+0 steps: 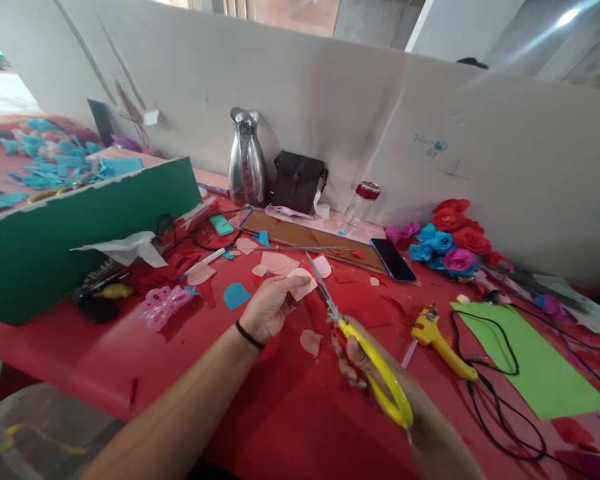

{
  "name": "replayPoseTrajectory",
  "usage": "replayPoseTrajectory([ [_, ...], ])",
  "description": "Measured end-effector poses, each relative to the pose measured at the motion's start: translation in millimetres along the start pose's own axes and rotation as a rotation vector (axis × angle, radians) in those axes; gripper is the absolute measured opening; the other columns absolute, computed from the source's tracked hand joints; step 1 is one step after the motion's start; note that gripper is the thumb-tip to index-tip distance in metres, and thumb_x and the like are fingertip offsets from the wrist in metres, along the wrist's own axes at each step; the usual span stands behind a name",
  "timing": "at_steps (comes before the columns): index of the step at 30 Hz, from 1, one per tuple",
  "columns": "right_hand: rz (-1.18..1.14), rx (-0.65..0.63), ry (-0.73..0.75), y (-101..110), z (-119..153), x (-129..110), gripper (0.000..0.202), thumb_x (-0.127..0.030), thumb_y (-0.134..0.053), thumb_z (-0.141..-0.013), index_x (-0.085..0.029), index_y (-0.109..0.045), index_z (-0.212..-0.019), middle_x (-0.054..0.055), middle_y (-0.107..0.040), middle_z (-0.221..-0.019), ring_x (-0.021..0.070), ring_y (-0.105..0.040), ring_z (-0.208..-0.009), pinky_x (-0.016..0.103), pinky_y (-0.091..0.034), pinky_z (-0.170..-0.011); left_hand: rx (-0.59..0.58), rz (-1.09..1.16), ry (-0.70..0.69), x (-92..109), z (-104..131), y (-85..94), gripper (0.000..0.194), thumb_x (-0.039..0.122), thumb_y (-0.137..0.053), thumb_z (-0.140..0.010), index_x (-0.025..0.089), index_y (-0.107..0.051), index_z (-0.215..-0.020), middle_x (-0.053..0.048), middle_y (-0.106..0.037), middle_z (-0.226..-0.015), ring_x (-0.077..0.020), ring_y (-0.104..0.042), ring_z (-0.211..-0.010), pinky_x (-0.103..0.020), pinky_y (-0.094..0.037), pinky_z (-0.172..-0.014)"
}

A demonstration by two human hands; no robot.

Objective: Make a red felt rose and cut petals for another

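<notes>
Near the middle of the table, my left hand (271, 308) pinches a pale pink paper piece (303, 285) between thumb and fingers. A dark band circles that wrist. My right hand (356, 353) is wrapped round the yellow-handled scissors (380, 367), whose blades (325, 293) are parted and point up and left, just right of the pink piece. Another light pink piece (323, 267) lies behind the blades. More pink pieces (279, 263) and a blue piece (236, 296) lie around my left hand, and one pink piece (311, 342) lies between my hands.
A yellow glue gun (443, 343) with a black cable and a green sheet (535, 360) lie right. Behind stand a steel jug (247, 160), brown pouch (298, 181) and glass jar (360, 207). A phone (393, 259) lies near paper flowers (450, 240); a green panel (90, 233) stands left.
</notes>
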State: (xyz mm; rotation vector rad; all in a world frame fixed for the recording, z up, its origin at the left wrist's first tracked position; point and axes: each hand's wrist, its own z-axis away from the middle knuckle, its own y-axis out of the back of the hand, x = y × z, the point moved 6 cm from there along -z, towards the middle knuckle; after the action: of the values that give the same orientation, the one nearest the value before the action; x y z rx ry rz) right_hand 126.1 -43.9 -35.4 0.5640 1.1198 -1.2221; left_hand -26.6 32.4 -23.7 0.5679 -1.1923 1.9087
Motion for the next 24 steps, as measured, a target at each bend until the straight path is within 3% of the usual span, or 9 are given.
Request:
replayPoseTrajectory([
  [5,-0.029,0.036,-0.03,0,1,-3,0.05,-0.059,-0.072,-0.066,-0.028,-0.05,-0.099,-0.006,-0.047,-0.074,0.0018,-0.028,-0.042,0.017,-0.014,-0.04,0.007,-0.044,0.004,0,1,-0.7,0.006,0.009,-0.074,-0.061,0.012,-0.069,-0.06,-0.004,-0.07,-0.067,-0.01,-0.061,-0.061,-0.019,-0.047,-0.058],
  [15,0.179,0.088,-0.049,-3,6,-10,0.075,-0.085,-0.057,-0.055,-0.024,-0.046,-0.099,-0.011,-0.04,-0.059,0.0001,-0.027,-0.032,0.014,-0.019,-0.029,-0.038,-0.058,-0.001,1,-2,-1.4,0.007,0.008,-0.073,-0.061,0.012,-0.068,-0.058,-0.003,-0.068,-0.064,-0.0095,-0.06,-0.059,-0.019,-0.048,-0.059],
  [24,0.235,0.064,-0.058,4,11,-16,0.067,-0.075,-0.063,-0.061,-0.022,-0.047,-0.097,-0.011,-0.042,-0.061,-0.0006,-0.029,-0.03,0.014,-0.019,-0.028,-0.142,-0.115,0.017,4,-5,-2.3,0.008,0.006,-0.073,-0.058,0.012,-0.068,-0.06,-0.004,-0.069,-0.063,-0.0088,-0.06,-0.056,-0.016,-0.046,-0.054],
])
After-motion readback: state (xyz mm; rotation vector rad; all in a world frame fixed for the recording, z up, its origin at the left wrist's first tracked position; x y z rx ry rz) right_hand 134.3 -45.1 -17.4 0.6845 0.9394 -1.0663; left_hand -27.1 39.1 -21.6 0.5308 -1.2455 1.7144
